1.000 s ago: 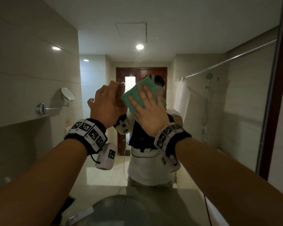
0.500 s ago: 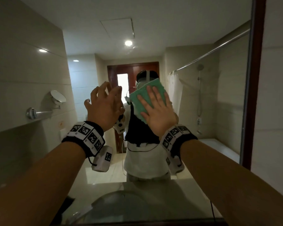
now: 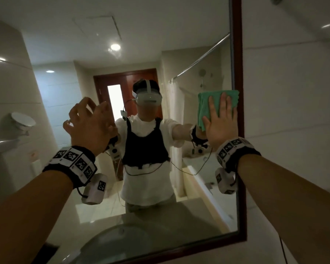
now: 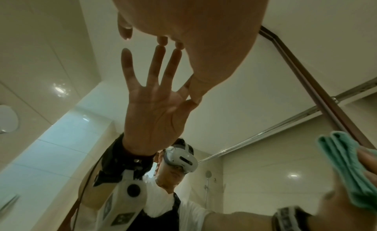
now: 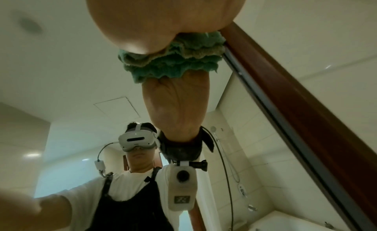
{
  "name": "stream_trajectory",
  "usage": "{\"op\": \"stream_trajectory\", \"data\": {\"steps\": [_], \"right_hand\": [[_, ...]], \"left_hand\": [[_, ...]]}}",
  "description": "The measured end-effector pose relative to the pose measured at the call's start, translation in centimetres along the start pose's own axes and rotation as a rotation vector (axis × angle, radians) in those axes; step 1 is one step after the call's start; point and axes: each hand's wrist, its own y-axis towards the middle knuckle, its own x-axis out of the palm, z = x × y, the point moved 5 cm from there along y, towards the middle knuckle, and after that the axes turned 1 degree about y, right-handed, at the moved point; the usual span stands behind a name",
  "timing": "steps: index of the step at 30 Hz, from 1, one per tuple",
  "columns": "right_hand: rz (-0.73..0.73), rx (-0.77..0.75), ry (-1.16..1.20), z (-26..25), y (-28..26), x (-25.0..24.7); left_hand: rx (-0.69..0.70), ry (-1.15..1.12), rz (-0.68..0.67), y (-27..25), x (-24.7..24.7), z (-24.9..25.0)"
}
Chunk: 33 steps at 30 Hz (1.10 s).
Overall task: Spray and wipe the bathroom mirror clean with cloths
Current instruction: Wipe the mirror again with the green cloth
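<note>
Against the right-hand edge of the glass: one large wall-mounted bathroom mirror (image 3: 179, 206) in a dark red-brown wooden frame (image 3: 239, 168), rigid, smooth and fragile by the look of it; best pressed flat, not leaned on hard.

Item two: folded teal-green microfibre cloth (image 3: 206, 105), several layers thick in the right wrist view, pinned to the mirror right beside the frame. Judged soft, light and compliant; likely to slide easily on glass, and best held under a spread palm so the folds do not creep apart.

Item three: right hand (image 3: 220, 121), fingers straight and spread, pressing the cloth flat to the glass, nothing gripped.

Item four: left hand (image 3: 90, 124), empty, fingers loosely bent, with two fingertips (image 4: 163, 41) meeting their own reflection on the glass.

Change from half a second ago: the cloth and right hand have swept from mid-mirror across to the right frame; the left hand remains raised left of centre.
</note>
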Motion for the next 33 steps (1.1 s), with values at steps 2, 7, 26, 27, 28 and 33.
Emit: {"op": "stream_trajectory", "data": {"steps": [2,7,26,27,28,33], "right_hand": [[0.041,-0.008,0.032,1.1,-0.3,0.2],[0.087,-0.002,0.056,1.3,-1.2,0.9],[0.129,-0.103,0.044,-13.1,-4.0,2.0],[0.128,-0.154,0.055,-15.3,-4.2,2.0],[0.125,-0.215,0.063,-17.6,-4.5,2.0],[0.001,-0.463,0.06,-28.9,-7.1,3.5]], "left_hand": [[0.006,0.016,0.01,0.0,0.1,0.1],[0.002,0.012,-0.003,-0.1,0.3,0.2],[0.088,-0.037,-0.009,-0.7,0.1,-0.7],[0.104,-0.057,-0.018,-0.6,0.0,-1.1],[0.109,-0.086,-0.03,-0.4,-0.2,-1.5],[0.126,-0.197,-0.061,0.6,-0.8,-3.7]]}}
